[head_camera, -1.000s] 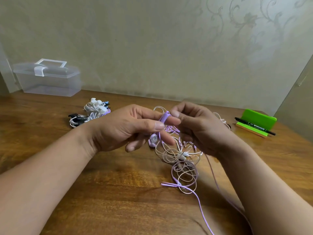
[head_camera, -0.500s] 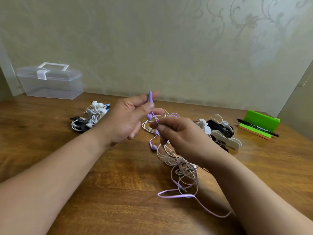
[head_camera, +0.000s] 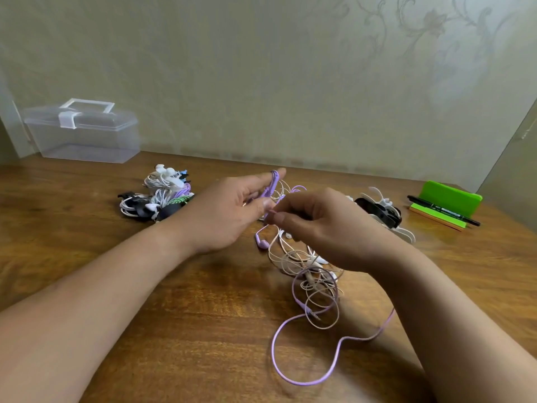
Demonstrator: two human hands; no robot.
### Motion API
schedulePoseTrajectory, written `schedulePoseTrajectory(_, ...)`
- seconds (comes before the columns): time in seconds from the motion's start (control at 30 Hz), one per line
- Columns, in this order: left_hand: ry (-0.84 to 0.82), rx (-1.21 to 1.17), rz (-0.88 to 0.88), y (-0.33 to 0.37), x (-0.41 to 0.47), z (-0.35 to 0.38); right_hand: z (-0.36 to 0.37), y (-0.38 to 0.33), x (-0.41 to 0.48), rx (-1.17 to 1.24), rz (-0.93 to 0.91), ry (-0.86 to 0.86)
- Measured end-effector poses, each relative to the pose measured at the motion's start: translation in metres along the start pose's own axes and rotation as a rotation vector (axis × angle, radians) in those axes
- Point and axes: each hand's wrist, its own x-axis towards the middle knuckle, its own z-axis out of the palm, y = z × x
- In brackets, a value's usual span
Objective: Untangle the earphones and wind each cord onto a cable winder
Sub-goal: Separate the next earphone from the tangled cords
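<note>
Winding step: left hand grips flat lilac plastic cable winder btwn fingers & thumb; right hand pinches thin lilac earphone cord just beside it. Cord's rest trails thru pale tangle of earphone cords on wooden table. Best to free loops first and feed w/ light tension. Clear lidded plastic box, back left, is closed; nothing seen inside.

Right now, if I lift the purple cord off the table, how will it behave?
Likely floppy: the purple cord lies in slack curves on the table. Probably light, being thin. It may drag the pale tangle along, since their loops overlap.
</note>
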Motion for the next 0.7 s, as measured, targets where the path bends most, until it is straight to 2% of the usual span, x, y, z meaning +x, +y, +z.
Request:
schedulePoseTrajectory(0.1, -0.115, 0.042, 0.025, 0.012, -0.004, 0.002, -0.009, 0.006, 0.001, -0.001, 0.027, 0.144)
schedulePoseTrajectory(0.17, -0.209, -0.019, 0.009, 0.020, -0.006, 0.003, -0.014, 0.009, 0.000, 0.029, 0.042, 0.192)
schedulePoseTrajectory(0.3, -0.326, -0.052, 0.030, 0.025, -0.006, 0.002, -0.017, 0.008, 0.000, 0.181, 0.021, 0.165)
schedulePoseTrajectory(0.4, -0.381, -0.095, -0.019, 0.023, -0.008, -0.005, -0.019, 0.011, 0.000, 0.274, -0.007, 0.133)
schedulePoseTrajectory(0.57, -0.530, -0.009, -0.024, 0.022, -0.011, -0.007, -0.021, 0.018, 0.002, 0.472, 0.002, 0.114)
schedulePoseTrajectory(0.63, -0.603, -0.168, -0.015, 0.022, -0.011, -0.007, -0.018, 0.020, 0.004, 0.588, 0.042, 0.093)
schedulePoseTrajectory(0.7, -0.603, -0.388, 0.007, 0.024, -0.012, -0.008, -0.010, 0.023, 0.007, 0.777, 0.084, 0.057)
